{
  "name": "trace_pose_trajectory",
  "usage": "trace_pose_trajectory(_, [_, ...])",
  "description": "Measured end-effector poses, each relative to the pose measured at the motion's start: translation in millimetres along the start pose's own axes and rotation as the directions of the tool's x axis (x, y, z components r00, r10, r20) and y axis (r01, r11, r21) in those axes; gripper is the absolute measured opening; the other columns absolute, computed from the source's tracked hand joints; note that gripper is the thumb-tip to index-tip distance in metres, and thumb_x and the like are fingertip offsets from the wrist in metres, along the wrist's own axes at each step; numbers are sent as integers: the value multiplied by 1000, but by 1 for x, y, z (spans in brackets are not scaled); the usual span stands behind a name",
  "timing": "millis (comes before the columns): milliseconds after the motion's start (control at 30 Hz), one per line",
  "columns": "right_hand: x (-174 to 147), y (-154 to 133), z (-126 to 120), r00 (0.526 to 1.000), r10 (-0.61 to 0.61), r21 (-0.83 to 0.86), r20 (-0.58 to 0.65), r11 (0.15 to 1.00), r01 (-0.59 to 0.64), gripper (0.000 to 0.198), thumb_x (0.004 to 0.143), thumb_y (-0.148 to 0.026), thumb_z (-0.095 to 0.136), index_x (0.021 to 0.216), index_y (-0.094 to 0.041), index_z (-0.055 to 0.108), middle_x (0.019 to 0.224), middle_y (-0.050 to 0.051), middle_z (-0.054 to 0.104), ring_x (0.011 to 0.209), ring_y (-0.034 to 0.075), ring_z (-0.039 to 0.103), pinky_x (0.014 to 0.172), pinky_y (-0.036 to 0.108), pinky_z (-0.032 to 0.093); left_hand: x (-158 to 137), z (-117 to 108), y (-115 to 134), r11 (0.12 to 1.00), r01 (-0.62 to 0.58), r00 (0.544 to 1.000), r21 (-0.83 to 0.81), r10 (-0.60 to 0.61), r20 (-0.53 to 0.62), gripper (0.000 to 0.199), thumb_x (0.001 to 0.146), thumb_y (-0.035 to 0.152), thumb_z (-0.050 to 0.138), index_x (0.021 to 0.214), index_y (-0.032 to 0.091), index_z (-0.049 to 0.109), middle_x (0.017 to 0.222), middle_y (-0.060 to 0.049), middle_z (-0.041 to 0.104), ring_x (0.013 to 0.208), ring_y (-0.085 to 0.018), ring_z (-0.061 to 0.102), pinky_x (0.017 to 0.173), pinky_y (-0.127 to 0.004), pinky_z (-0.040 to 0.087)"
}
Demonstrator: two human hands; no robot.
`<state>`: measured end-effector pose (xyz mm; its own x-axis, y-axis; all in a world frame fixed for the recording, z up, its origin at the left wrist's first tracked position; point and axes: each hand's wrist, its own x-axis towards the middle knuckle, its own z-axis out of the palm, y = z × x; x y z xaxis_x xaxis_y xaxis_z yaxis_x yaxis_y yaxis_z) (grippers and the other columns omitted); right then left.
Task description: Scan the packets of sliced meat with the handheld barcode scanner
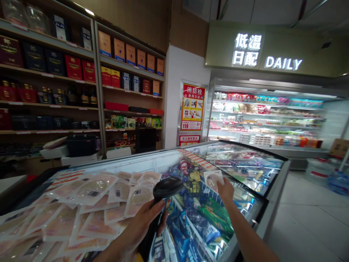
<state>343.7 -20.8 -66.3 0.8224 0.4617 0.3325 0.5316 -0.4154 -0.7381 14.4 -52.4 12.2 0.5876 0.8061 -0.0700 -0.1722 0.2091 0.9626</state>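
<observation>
My left hand (141, 222) is wrapped around the handle of a black barcode scanner (167, 186), its head raised above the freezer. With my right hand (227, 190) I pinch the edge of a flat, clear plastic packet (212, 178) over the freezer's right part; its contents are blurred. To the left of the scanner lies a broad heap of similar flat packets (94, 191), pale pinkish inside, several with barcode labels. Beneath and between my hands, bagged frozen goods (191, 218) in blue, green and dark wrappers lie in wire baskets.
The chest freezer (278, 196) has sloping glass lids with dark edges. Behind it on the left, shelves (131, 92) hold boxes and bottles. A lit refrigerated display (267, 116) stands at the back right. Large water bottles (338, 182) are on the tiled floor at the right.
</observation>
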Motion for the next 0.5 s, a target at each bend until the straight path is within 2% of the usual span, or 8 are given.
trace_pose_trajectory(167, [8, 12, -14, 1000, 6, -171, 28, 985, -1, 42, 69, -28, 41, 107, -15, 50, 91, 13, 61, 86, 29, 54, 72, 39, 36, 1, -4, -1, 1000, -20, 1000, -19, 21, 13, 37, 62, 47, 56, 80, 14, 51, 52, 3, 49, 37, -5, 39, 39, -19, 27])
trace_pose_trajectory(267, [9, 18, -20, 999, 0, -241, 40, 971, 10, 42, 69, -29, 41, 110, -19, 46, 93, 11, 60, 89, 30, 53, 76, 45, 32, -2, -14, 3, 999, -42, 999, -23, 41, -7, 40, 60, 44, 58, 86, 15, 50, 54, 3, 48, 38, -5, 39, 39, -19, 27])
trace_pose_trajectory(400, [10, 23, -27, 1000, -1, -315, 23, 949, 8, 50, 69, -28, 43, 118, -17, 38, 103, 14, 55, 94, 33, 49, 76, 49, 30, -8, -38, 11, 998, -55, 993, 20, 57, -107, 41, 57, 39, 62, 88, 15, 51, 54, 5, 47, 40, -5, 39, 40, -18, 27])
trace_pose_trajectory(500, [4, 11, -25, 999, -41, -361, -8, 932, 35, 46, 70, -27, 42, 115, -17, 43, 112, 14, 49, 101, 34, 43, 77, 50, 30, -14, -51, 16, 999, -27, 978, 46, 36, -205, 35, 56, 37, 63, 82, 16, 52, 54, 5, 47, 40, -5, 39, 40, -18, 26])
